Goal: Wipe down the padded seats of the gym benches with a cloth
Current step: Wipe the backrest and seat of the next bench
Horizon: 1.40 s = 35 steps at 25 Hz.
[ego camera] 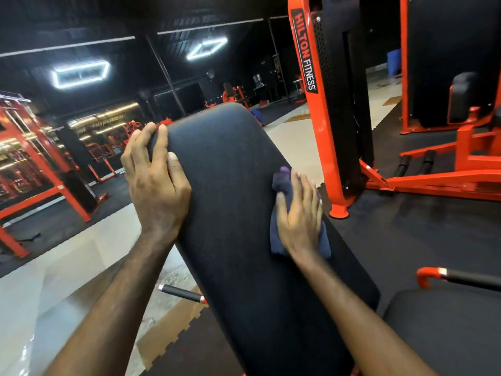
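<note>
A long black padded bench back [230, 185] runs from the bottom middle up to the centre of the view. My left hand [157, 180] grips its left edge near the top, fingers curled over the rim. My right hand [298, 213] lies flat with straight fingers on a dark blue cloth [282, 185], pressing it against the pad's right side. The cloth bunches up past my fingertips and shows below my palm. A second black pad [444, 329] sits at the lower right.
An orange weight machine upright [325, 131] marked HILTON FITNESS stands right of the bench, with more orange frames [447, 172] behind. Black-gripped handles [181, 293] stick out low on the left and at the right [461, 278]. Orange racks [40, 158] line the left.
</note>
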{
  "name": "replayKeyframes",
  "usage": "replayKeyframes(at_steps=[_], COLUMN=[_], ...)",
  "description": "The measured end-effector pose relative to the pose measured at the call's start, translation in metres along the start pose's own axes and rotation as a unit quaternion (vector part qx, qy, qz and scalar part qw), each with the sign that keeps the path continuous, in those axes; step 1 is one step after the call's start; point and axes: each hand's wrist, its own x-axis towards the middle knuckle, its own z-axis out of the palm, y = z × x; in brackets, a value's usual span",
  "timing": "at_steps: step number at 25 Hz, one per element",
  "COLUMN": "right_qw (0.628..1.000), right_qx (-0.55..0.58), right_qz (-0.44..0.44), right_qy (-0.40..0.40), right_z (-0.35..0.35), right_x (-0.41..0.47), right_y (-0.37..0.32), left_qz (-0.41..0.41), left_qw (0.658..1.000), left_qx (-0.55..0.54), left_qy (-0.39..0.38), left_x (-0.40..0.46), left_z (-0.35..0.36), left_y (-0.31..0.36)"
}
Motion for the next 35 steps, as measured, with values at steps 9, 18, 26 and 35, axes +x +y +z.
replayKeyframes(at_steps=[9,18,26,35], right_qw=[0.999,0.995,0.992,0.998], right_qx=[-0.017,-0.026,0.046,0.022], right_qz=[-0.011,0.084,0.114,-0.057], right_qy=[0.028,0.052,-0.007,-0.008], right_z=[0.001,-0.001,-0.009,-0.025], right_x=[-0.045,-0.019,0.013,-0.137], right_y=[0.001,0.007,0.031,-0.031], left_qz=[0.001,0.001,0.014,0.014], left_qw=[1.0,1.0,0.999,0.999], left_qx=[-0.007,-0.011,-0.013,-0.008], left_qy=[0.014,0.022,0.034,0.044], left_x=[0.001,0.003,0.003,0.001], left_z=[0.0,0.002,0.003,0.005], left_y=[0.0,-0.003,-0.005,-0.005])
